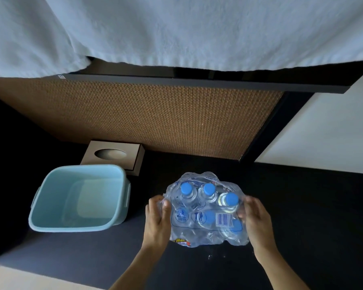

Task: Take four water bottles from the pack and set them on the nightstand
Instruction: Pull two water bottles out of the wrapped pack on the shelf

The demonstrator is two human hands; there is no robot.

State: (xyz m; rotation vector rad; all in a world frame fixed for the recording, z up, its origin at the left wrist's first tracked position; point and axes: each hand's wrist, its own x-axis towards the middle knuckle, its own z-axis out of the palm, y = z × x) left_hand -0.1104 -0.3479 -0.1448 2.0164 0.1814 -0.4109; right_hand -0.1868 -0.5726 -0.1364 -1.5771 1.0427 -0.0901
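Gripping the pack (205, 212) from both sides, the person's two hands enter from the bottom of the frame and meet it in the lower centre-right. Left hand (157, 218): fingers closed on the loose plastic wrap at the pack's left edge, thumb laid over the top film. Right hand (255, 218): fingers curled around the pack's right edge, pressing the wrap against the bottles. Pack condition: clear shrink film, crumpled, printed with a barcode and small pictograms; it rests on the dark surface (302, 206) that fills the lower half of the frame. Three blue caps (208, 189) show plainly in the far row, standing upright; a near row lies under the film, its blue caps visible only as blurred patches, so the count there cannot be confirmed. All bottles observed are inside the wrap. Adjacent items: a pale blue plastic tub (80, 197) sits well to the left of the pack on the same dark surface; behind it, touching or nearly touching its far rim, a brown tissue box (113, 154) with an oval opening. A woven tan panel (147, 116) rises behind the surface across mid-frame. White cloth (176, 28) drapes over the upper frame, partly covering a black screen edge (197, 80).
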